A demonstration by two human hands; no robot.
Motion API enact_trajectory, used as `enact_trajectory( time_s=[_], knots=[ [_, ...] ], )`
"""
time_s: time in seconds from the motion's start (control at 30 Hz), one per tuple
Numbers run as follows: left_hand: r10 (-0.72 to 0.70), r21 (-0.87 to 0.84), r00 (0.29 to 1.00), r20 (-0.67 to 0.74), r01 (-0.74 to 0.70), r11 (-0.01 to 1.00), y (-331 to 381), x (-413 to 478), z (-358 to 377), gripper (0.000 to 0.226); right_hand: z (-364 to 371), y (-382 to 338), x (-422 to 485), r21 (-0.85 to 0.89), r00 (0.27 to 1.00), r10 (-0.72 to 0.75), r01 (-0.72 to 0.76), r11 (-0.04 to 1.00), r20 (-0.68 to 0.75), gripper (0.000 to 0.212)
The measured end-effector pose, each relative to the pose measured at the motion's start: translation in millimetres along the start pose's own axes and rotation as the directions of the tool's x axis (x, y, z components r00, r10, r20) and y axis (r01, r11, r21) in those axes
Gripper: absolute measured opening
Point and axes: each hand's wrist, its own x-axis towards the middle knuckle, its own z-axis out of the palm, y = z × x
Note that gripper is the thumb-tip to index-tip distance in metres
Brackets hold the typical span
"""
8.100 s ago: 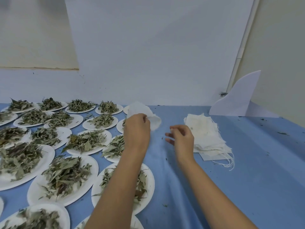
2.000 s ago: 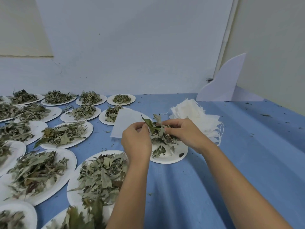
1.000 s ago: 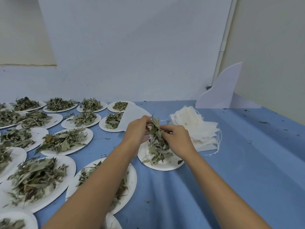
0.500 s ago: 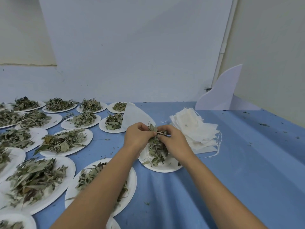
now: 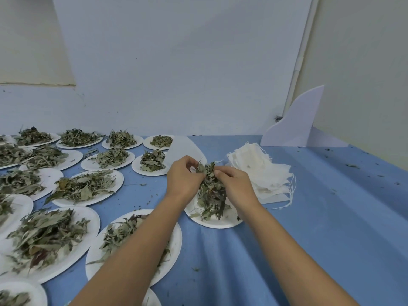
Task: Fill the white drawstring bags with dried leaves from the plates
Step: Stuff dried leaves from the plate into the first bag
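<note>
- The left hand [image 5: 184, 178] curls its fingers and holds the edge of a white bag [image 5: 182, 149].
- The right hand [image 5: 237, 185] pinches a bunch of dried leaves [image 5: 210, 191], close to the left hand.
- The bunch hangs down onto a white plate [image 5: 217, 224] under both hands.
- A pile of bags [image 5: 262, 175] lies just right of that plate.
- More plates of leaves [image 5: 84, 188] sit on the left side of the blue table [image 5: 320, 217].

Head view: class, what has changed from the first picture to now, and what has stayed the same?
A plate of leaves now lies beside the pile of bags. The right hand, empty before, pinches leaves above it; the left hand still holds the bag, now close against the bunch. The pile and the other plates stayed put.
</note>
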Motion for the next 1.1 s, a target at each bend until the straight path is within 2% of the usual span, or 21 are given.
enact_trajectory(
  time_s=[0.1, 0.4, 0.5, 0.63, 0.73, 0.83, 0.93, 1.03, 1.1],
  knots=[
    [0.018, -0.002, 1.0, -0.001, -0.018, 1.0, 1, -2, 4, 0.018, -3, 2, 3, 0.036, 0.999, -0.014, 0.016, 0.999, -0.044, 0.019],
    [-0.017, -0.079, 0.992, -0.124, 0.007, 0.997, 6, -5, 15, 0.033, 5, 4, -2, -0.088, 0.982, -0.137, 0.126, 0.988, -0.13, 0.015],
    [-0.046, -0.153, 0.995, -0.084, 0.032, 0.988, 7, -7, 14, 0.037, 6, 3, -3, -0.092, 0.978, -0.147, 0.134, 0.987, -0.149, 0.014],
    [-0.153, -0.297, 0.987, 0.057, 0.163, 0.941, 7, -10, 14, 0.039, 4, 7, -1, -0.126, 0.973, -0.14, 0.118, 0.985, -0.183, 0.012],
    [-0.167, -0.295, 0.979, 0.115, 0.194, 0.936, 9, -11, 15, 0.035, 5, 9, 0, -0.155, 0.969, -0.139, 0.108, 0.982, -0.206, 0.012],
    [-0.126, -0.256, 0.986, 0.105, 0.149, 0.955, 12, -13, 18, 0.02, 5, 8, -2, -0.136, 0.961, -0.135, 0.104, 0.985, -0.242, 0.01],
    [-0.028, -0.178, 0.995, 0.093, 0.044, 0.983, 13, -18, 22, 0.019, 6, 6, -5, -0.088, 0.948, -0.122, 0.1, 0.991, -0.294, 0.021],
    [-0.033, -0.173, 0.998, 0.049, 0.042, 0.984, 13, -20, 24, 0.015, 7, 3, -7, -0.075, 0.949, -0.114, 0.096, 0.993, -0.294, 0.03],
    [-0.046, -0.208, 0.998, 0.038, 0.053, 0.977, 16, -21, 24, 0.012, 8, 1, -9, -0.082, 0.957, -0.136, 0.118, 0.99, -0.257, 0.025]
  ],
)
